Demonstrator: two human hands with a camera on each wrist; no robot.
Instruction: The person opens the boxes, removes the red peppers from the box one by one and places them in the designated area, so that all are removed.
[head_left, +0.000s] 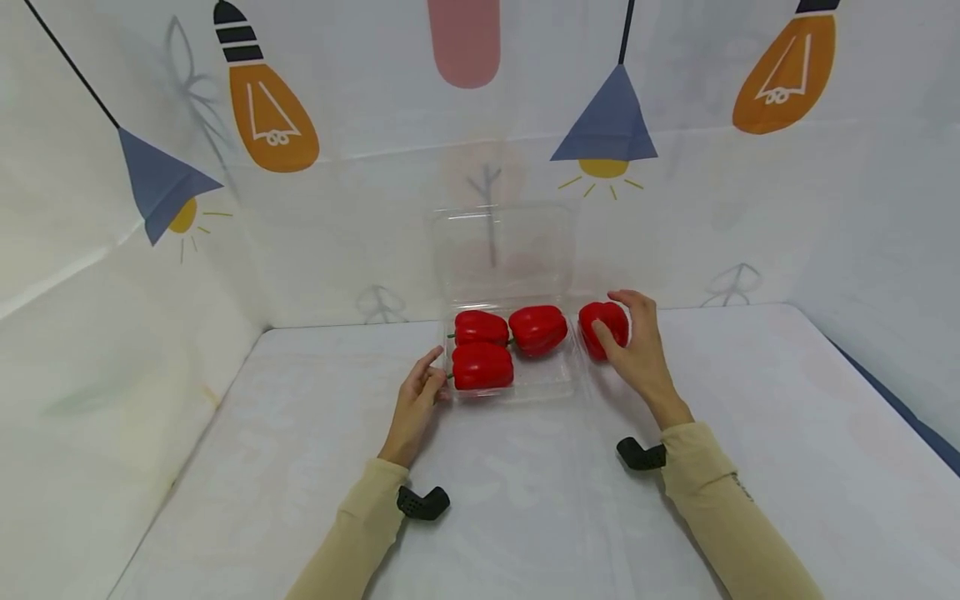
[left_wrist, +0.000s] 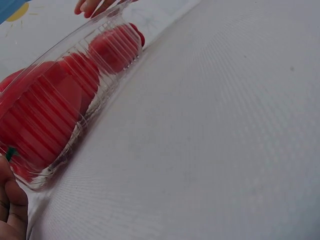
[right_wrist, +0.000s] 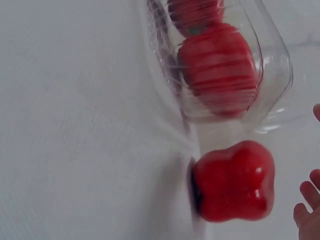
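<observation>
A clear plastic clamshell box [head_left: 551, 383] stands at the back of the table, its lid [head_left: 502, 250] raised. Inside lie three red bell peppers, two stacked along the left side [head_left: 482, 367] and one at the back right [head_left: 537, 330]. My left hand [head_left: 420, 396] is at the box's left side, fingertips right at its edge near a green stem [left_wrist: 10, 153]. A fourth red bell pepper [right_wrist: 235, 182] sits on the table just right of the box. Around it my right hand [head_left: 637, 350] spreads thumb and fingers; the right wrist view shows a gap between fingers and pepper.
A white cloth [head_left: 495, 500] covers the table. Right behind the box rises a white curtain [head_left: 337, 233] printed with lamps and bulbs, and more of it hangs at both sides. Each sleeved wrist carries a black camera mount [head_left: 423, 503].
</observation>
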